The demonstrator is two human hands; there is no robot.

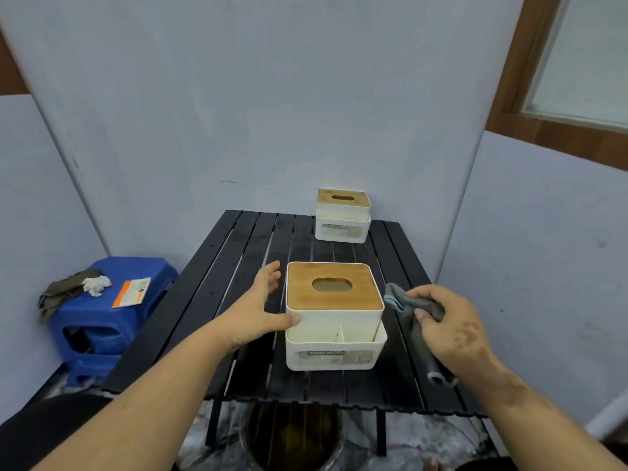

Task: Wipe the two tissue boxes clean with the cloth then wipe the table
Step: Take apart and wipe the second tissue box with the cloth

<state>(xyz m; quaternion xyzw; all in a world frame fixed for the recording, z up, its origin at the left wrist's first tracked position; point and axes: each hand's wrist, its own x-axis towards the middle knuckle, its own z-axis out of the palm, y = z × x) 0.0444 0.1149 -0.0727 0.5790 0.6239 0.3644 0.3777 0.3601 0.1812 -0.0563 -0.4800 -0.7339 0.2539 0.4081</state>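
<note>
**Near box steadied, cloth poised at its right side**

Head view: your left hand sits at the left side of the near tissue box, lower centre of the frame. Its fingers are straight and spread along the box's far-left edge and the thumb touches the near-left corner of the white wall; it braces the box and does not wrap it. Your right hand, lower right, pinches the grey cloth between curled fingers and thumb. A bunched end pokes out just beside the box's right wall, and a long tail trails toward you over the black slatted table.

What could go wrong: the left hand only presses from one side, so a firm wipe from the right may slide the box left or tip it. The wooden lid looks merely seated on the white body and could shift if the cloth catches its edge. The dangling tail may snag in the gaps between slats or drag across the open front compartment.

The cloth lies right of the near box, close to it, whether touching I cannot tell. The far tissue box stands at the table's back edge, upper centre, well apart from both hands, so it needs a reach later.
</note>
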